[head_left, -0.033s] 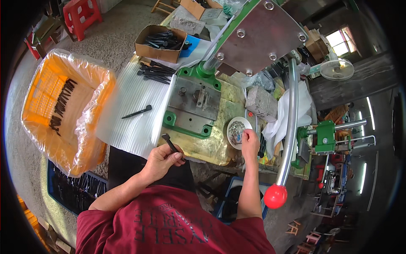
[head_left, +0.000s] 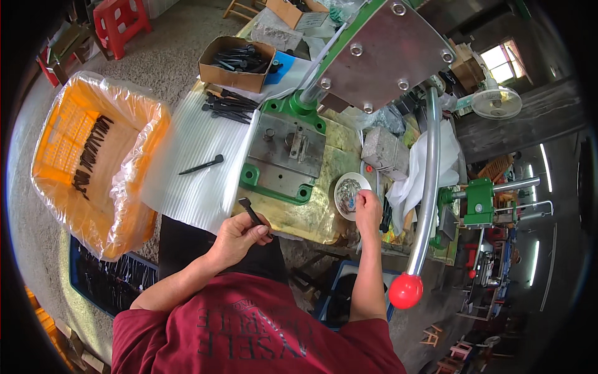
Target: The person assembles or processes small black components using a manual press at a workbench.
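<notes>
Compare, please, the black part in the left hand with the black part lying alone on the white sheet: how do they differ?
The held part is gripped by the left hand, while the lone part lies on the white sheet. Fingers partly cover the held part; the lone part shows whole. The held part's wider end points up-left in the picture, the lone part's to the right. Both are black and slender.

Red plastic stool (head_left: 120, 28) far left, white fan (head_left: 496, 101) far right.
The stool stands on a grey floor (head_left: 177, 43); the fan is near a bright window (head_left: 503, 61). Right, a second green machine (head_left: 478, 202) and lit tube lamp (head_left: 535, 263); near right, a small wooden stool (head_left: 431, 335) and a pink stool (head_left: 462, 349).
</notes>
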Action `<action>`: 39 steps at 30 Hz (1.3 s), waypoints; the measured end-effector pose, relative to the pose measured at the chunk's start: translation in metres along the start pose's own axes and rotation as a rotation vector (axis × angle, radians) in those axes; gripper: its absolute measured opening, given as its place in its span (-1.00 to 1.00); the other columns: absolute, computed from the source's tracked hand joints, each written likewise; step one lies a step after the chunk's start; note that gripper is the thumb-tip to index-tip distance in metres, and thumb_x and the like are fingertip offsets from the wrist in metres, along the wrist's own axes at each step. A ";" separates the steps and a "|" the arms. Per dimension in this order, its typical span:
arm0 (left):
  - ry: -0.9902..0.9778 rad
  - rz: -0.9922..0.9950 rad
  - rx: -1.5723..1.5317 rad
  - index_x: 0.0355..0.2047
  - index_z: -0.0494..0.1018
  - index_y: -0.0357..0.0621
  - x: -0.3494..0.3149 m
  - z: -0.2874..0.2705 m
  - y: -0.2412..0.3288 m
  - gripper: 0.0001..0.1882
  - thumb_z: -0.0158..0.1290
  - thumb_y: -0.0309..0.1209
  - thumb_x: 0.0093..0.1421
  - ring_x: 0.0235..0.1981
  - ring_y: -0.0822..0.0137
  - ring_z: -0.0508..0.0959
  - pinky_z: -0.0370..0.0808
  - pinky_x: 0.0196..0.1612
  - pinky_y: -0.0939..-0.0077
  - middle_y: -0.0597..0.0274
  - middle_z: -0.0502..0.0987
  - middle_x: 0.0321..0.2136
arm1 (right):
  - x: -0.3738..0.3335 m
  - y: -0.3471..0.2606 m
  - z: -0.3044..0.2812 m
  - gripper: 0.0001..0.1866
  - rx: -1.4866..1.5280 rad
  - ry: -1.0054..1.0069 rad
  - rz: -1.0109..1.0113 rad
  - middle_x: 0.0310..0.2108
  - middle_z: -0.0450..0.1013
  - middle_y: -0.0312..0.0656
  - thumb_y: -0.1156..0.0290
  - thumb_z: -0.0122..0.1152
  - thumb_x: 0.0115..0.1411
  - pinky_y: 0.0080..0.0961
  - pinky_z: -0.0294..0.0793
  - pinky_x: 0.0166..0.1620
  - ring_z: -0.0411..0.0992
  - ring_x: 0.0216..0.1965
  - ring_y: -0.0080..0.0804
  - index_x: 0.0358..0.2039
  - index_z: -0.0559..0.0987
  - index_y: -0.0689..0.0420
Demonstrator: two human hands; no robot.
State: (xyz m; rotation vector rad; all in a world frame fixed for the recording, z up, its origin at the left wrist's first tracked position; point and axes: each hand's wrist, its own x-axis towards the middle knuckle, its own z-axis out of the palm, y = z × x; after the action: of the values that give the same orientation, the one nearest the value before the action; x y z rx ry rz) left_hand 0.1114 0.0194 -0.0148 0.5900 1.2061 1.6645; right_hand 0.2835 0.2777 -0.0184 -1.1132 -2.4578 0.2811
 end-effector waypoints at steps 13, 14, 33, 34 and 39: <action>-0.019 -0.066 0.048 -0.42 0.36 -0.30 0.002 -0.001 -0.001 -0.87 -0.10 -0.45 0.12 -0.49 0.49 0.47 0.43 -0.41 0.68 0.25 0.45 -0.49 | 0.017 0.001 0.008 -0.91 -0.299 -0.241 -0.045 -0.51 0.37 -0.05 0.46 -0.06 -0.03 -0.18 0.25 -0.33 0.35 -0.37 -0.10 -0.52 0.39 0.19; -0.019 -0.065 0.049 -0.42 0.36 -0.30 0.002 0.000 -0.002 -0.87 -0.10 -0.45 0.12 -0.49 0.49 0.47 0.43 -0.41 0.68 0.25 0.45 -0.49 | 0.018 -0.002 0.007 -0.90 -0.349 -0.283 -0.050 -0.50 0.37 -0.04 0.47 -0.09 -0.03 -0.17 0.24 -0.32 0.35 -0.36 -0.10 -0.50 0.38 0.20; -0.056 -0.046 0.085 -0.40 0.35 -0.31 -0.004 0.006 -0.002 -0.85 -0.10 -0.45 0.12 -0.48 0.48 0.46 0.43 -0.41 0.66 0.24 0.44 -0.48 | -0.017 -0.018 -0.005 -0.90 1.241 -0.142 0.313 -0.56 0.23 -0.31 0.50 -0.01 0.08 -0.66 0.21 -0.46 0.18 -0.58 -0.60 -0.41 0.28 0.16; -0.055 -0.047 0.096 -0.40 0.35 -0.32 -0.004 0.007 -0.001 -0.86 -0.10 -0.45 0.12 -0.47 0.48 0.46 0.43 -0.41 0.66 0.24 0.44 -0.49 | -0.019 -0.024 -0.007 -0.90 1.243 -0.142 0.312 -0.56 0.23 -0.31 0.50 -0.01 0.08 -0.66 0.21 -0.46 0.18 -0.58 -0.60 -0.41 0.28 0.16; -0.061 -0.020 0.080 -0.34 0.34 -0.30 -0.003 0.007 0.000 -0.84 -0.11 -0.45 0.13 -0.48 0.50 0.45 0.42 -0.41 0.67 0.27 0.43 -0.49 | -0.027 -0.050 -0.013 -0.85 1.438 -0.149 0.239 -0.56 0.24 -0.29 0.53 -0.01 0.07 -0.62 0.20 -0.44 0.17 -0.55 -0.58 -0.35 0.25 0.14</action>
State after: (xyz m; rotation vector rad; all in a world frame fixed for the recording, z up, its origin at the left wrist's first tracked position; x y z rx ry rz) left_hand 0.1181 0.0197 -0.0121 0.6716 1.2349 1.5766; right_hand 0.2721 0.2244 0.0025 -0.6424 -1.4566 1.8309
